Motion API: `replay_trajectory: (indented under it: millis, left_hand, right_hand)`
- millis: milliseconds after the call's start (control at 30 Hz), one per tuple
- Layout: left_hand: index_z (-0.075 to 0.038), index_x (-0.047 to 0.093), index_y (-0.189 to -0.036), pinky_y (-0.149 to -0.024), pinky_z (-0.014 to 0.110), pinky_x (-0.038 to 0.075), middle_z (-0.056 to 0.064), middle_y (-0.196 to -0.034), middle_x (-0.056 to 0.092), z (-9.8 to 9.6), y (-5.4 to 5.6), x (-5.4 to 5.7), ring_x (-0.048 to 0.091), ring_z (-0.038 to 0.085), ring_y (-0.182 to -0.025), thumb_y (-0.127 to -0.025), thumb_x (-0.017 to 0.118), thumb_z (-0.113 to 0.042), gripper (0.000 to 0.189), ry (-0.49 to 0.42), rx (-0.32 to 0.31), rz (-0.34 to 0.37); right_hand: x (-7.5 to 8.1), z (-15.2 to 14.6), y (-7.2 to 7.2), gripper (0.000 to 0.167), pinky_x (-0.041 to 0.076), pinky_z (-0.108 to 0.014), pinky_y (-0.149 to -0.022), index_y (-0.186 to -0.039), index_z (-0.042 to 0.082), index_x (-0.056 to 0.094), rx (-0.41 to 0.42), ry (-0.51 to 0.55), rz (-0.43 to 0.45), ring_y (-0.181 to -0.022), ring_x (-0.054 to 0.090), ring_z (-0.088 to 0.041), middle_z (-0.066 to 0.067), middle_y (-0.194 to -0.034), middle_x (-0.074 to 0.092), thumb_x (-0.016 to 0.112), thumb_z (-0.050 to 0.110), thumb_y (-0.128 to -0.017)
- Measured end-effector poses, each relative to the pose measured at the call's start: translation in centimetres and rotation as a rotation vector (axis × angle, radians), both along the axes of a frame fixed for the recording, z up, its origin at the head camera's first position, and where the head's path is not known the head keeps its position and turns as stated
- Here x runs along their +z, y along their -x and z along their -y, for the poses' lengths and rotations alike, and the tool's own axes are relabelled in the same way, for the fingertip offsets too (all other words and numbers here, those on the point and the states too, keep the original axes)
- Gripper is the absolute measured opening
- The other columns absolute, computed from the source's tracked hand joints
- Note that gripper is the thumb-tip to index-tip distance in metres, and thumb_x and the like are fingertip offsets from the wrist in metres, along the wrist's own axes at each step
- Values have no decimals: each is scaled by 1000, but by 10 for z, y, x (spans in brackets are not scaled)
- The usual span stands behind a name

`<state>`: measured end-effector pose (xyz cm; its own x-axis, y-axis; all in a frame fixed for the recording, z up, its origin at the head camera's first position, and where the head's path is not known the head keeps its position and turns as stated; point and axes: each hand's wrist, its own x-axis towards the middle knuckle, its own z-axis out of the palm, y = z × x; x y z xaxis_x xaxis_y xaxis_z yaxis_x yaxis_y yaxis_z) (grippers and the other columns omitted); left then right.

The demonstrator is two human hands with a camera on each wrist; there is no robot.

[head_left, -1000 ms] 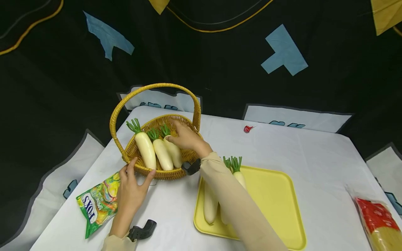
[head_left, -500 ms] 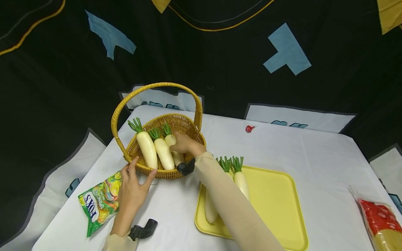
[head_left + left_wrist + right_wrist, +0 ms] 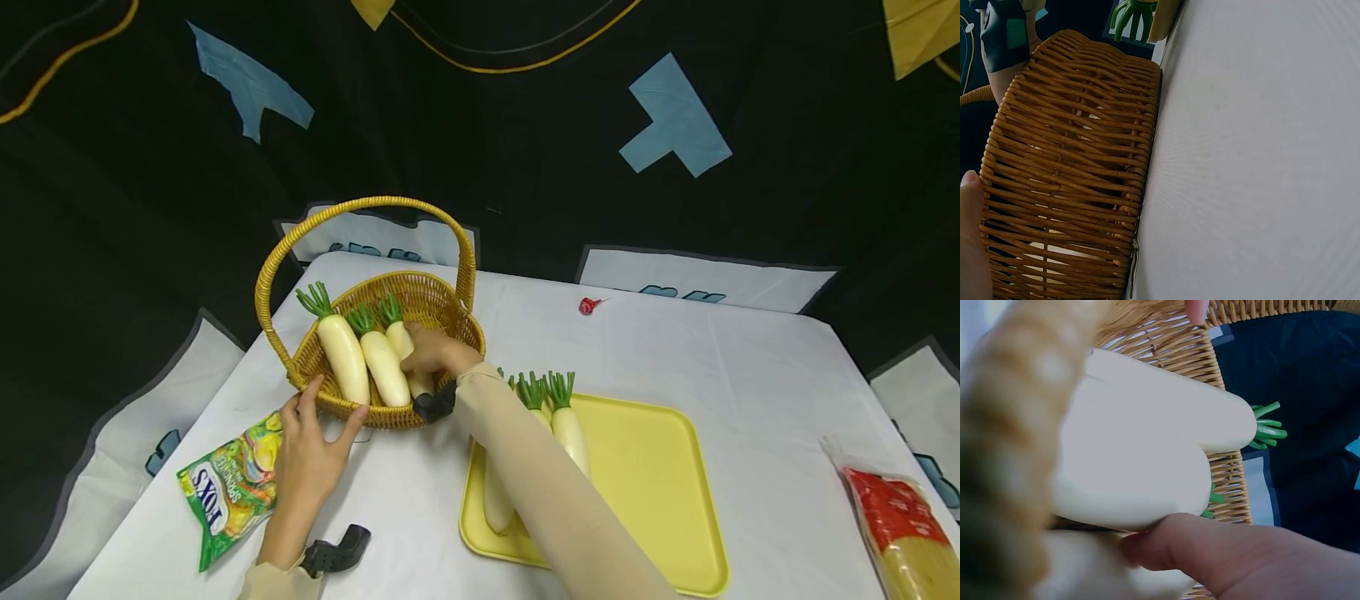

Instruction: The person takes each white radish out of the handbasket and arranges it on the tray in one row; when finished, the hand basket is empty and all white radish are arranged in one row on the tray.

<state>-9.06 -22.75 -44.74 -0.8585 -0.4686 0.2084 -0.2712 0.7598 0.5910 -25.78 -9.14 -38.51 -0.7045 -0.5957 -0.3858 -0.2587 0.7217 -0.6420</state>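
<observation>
A wicker basket [image 3: 442, 310] with a tall handle stands at the left of the table, three white radishes with green tops inside. My right hand [image 3: 435, 348] reaches in and grips the rightmost radish [image 3: 400, 339], partly hiding it. In the right wrist view, the thumb [image 3: 1179, 540] lies along that radish, beside the middle radish [image 3: 1141, 481] and the left radish [image 3: 1229, 422]. At the front left, my left hand [image 3: 310, 454] holds the basket's rim with spread thumb and fingers. Its thumb [image 3: 969, 231] is at the rim in the left wrist view.
A yellow tray [image 3: 645, 475] with several more radishes lies right of the basket, partly under the right sleeve [image 3: 547, 492]. A green candy bag [image 3: 232, 483] is beside the left hand. A red lollipop [image 3: 588, 306] lies at the back, a red-and-yellow packet [image 3: 896, 517] far right.
My right hand has come down and nearer onto the rightmost radish, its fingers now closer around it. The left hand stays at the basket rim.
</observation>
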Motion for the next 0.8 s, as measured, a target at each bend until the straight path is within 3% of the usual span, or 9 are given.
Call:
replay_trajectory:
  millis: [133, 267, 600, 800]
  left_hand:
    - [-25, 21, -143, -59, 52, 41, 25, -135, 28, 1, 0, 0, 50, 49, -92, -81, 54, -59, 78, -2, 0, 1]
    - [-25, 21, -143, -58, 50, 41, 25, -135, 28, 0, 1, -1, 51, 49, -91, -80, 54, -60, 78, -2, -4, 1]
    - [-25, 20, -143, -59, 51, 41, 25, -135, 27, 1, 0, -1, 50, 49, -93, -80, 53, -60, 79, -6, -4, 9]
    - [-24, 20, -144, -58, 51, 41, 26, -136, 27, 2, -1, -1, 50, 49, -93, -81, 54, -59, 80, 1, -8, 3]
  right_hand:
    - [-1, 0, -1, 78, 52, -32, -70, -147, 16, 13, -45, 44, 61, -85, 59, -21, -17, -138, 40, 58, 14, -83]
    - [-1, -2, 0, 79, 53, -32, -67, -146, 17, 13, -52, 43, 66, -77, 59, -19, -18, -136, 42, 58, 14, -82]
    - [-4, -8, 1, 78, 51, -30, -67, -146, 19, 16, -96, 91, 91, -89, 56, -21, -16, -136, 41, 60, 18, -82]
    - [0, -17, 4, 76, 50, -33, -70, -146, 21, 15, -133, 144, 68, -81, 54, -17, -14, -136, 42, 58, 21, -84]
